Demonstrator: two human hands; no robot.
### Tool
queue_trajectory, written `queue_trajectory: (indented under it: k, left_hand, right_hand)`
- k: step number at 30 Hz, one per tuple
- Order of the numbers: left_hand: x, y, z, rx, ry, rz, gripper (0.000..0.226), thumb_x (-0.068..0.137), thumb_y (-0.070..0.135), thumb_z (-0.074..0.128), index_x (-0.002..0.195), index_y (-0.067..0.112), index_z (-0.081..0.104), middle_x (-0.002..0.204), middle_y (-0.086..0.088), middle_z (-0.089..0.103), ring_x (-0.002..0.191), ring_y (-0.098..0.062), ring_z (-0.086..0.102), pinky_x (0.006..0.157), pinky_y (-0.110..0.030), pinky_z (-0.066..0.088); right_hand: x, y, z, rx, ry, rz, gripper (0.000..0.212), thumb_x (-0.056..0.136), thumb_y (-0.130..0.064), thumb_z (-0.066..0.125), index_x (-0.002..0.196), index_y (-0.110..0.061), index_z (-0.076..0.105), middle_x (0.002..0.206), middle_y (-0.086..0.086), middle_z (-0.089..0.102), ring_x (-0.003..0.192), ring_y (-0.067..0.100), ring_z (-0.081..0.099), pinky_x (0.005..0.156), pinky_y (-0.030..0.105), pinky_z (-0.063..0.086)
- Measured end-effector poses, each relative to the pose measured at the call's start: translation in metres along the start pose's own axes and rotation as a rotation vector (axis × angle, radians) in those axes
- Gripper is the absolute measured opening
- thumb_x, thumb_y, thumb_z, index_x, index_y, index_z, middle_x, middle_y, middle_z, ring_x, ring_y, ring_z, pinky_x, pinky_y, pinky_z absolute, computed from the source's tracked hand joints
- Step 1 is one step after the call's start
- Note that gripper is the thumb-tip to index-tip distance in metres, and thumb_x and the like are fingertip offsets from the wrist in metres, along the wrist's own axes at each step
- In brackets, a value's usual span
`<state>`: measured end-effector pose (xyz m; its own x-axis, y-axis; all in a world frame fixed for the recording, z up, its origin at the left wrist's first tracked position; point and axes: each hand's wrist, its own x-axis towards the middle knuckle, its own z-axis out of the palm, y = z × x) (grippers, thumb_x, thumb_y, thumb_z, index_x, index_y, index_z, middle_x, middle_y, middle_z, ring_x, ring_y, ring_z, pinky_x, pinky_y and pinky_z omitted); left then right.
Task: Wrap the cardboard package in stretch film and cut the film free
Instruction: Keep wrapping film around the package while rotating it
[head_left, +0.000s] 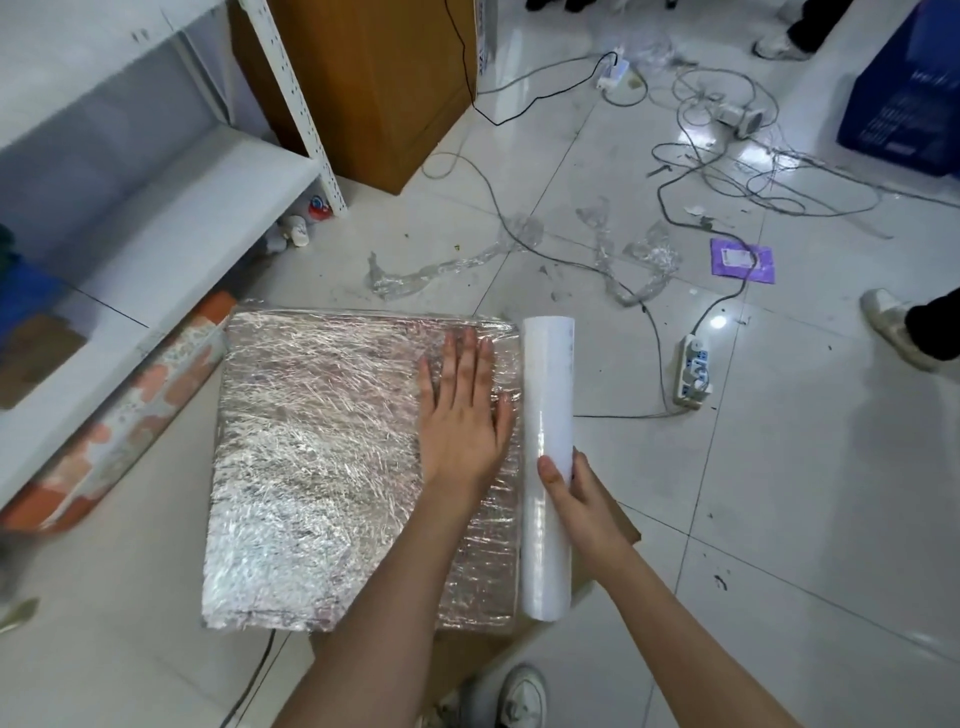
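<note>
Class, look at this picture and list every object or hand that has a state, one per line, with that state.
Cardboard package: lying flat, covered in stretch film.
Film roll: lying along the package's right edge, film not yet cut.
Left hand: flat, pressing on the package.
Right hand: gripping the roll.
Power strip: plugs inserted.

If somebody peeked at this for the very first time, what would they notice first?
Probably the big shiny package on the floor in the middle, already covered in crinkly stretch film. The left hand presses flat on its right part, and the right hand holds the white film roll lying along the package's right edge. Behind them, torn film scraps and tangled cables litter the tiles.
</note>
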<state>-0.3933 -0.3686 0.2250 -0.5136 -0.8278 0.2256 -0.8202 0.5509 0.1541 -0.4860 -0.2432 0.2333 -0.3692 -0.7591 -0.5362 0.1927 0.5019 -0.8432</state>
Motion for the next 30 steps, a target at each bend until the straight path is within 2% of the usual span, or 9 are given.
queue_trajectory:
  k: [3,8,12,16,21,24,30]
  left_hand:
    - [0.001,0.003,0.000,0.016,0.002,-0.001,0.062,0.097,0.039,0.022,0.151,0.009,0.014,0.159,-0.011,0.014,0.147,-0.023,0.009,0.118,-0.046,0.000]
    - [0.002,-0.005,-0.007,0.008,-0.007,-0.017,0.061,0.097,0.039,0.021,0.149,0.008,0.024,0.157,-0.011,0.021,0.146,-0.023,0.017,0.118,-0.046,0.005]
    - [0.006,-0.015,-0.011,-0.003,-0.018,-0.021,0.061,0.096,0.039,0.023,0.149,0.008,0.025,0.157,-0.010,0.023,0.146,-0.021,0.016,0.118,-0.045,0.007]
    - [0.009,-0.020,-0.016,-0.007,-0.018,-0.004,0.062,0.094,0.040,0.027,0.148,0.009,0.031,0.156,-0.008,0.028,0.145,-0.020,0.020,0.116,-0.045,0.013]
    - [0.024,-0.027,-0.026,-0.036,-0.001,-0.010,0.059,0.095,0.048,0.024,0.147,0.022,0.036,0.151,-0.007,0.037,0.140,-0.023,0.031,0.113,-0.046,0.017]
    - [0.031,-0.033,-0.025,-0.011,-0.021,0.025,0.058,0.099,0.050,0.012,0.146,0.025,0.036,0.151,-0.008,0.038,0.140,-0.024,0.028,0.111,-0.050,0.017]
    - [0.042,-0.038,-0.014,0.015,-0.036,0.006,0.055,0.101,0.049,0.008,0.148,0.026,0.025,0.155,-0.007,0.028,0.145,-0.022,0.019,0.111,-0.062,0.007]
  right_hand:
    - [0.003,0.000,-0.006,0.008,-0.017,-0.008,0.044,0.087,-0.046,0.055,0.125,-0.024,0.045,0.116,-0.006,0.061,0.103,0.004,0.060,0.084,0.019,0.049]
    - [0.010,-0.002,-0.003,0.113,-0.060,0.007,0.046,0.069,-0.046,0.069,0.107,-0.027,0.049,0.110,0.000,0.064,0.097,0.012,0.065,0.087,0.033,0.052]
    - [0.013,-0.007,0.003,0.128,-0.096,0.029,0.051,0.069,-0.045,0.070,0.108,-0.021,0.047,0.109,0.001,0.065,0.096,0.015,0.066,0.085,0.033,0.054]
    - [0.012,-0.006,0.008,0.126,-0.114,0.019,0.049,0.070,-0.047,0.070,0.109,-0.027,0.047,0.113,0.000,0.063,0.100,0.014,0.065,0.090,0.037,0.053]
    - [0.013,-0.012,0.022,0.147,-0.127,0.012,0.042,0.071,-0.046,0.070,0.105,-0.034,0.048,0.111,-0.008,0.063,0.099,0.007,0.064,0.086,0.029,0.052]
    - [0.017,-0.018,0.029,0.132,-0.129,0.011,0.050,0.069,-0.049,0.071,0.111,-0.037,0.046,0.116,-0.009,0.061,0.103,0.008,0.063,0.091,0.033,0.052]
    - [0.024,-0.030,0.033,0.098,-0.085,-0.029,0.035,0.079,-0.035,0.070,0.106,-0.037,0.048,0.114,-0.010,0.061,0.101,0.004,0.063,0.086,0.026,0.051]
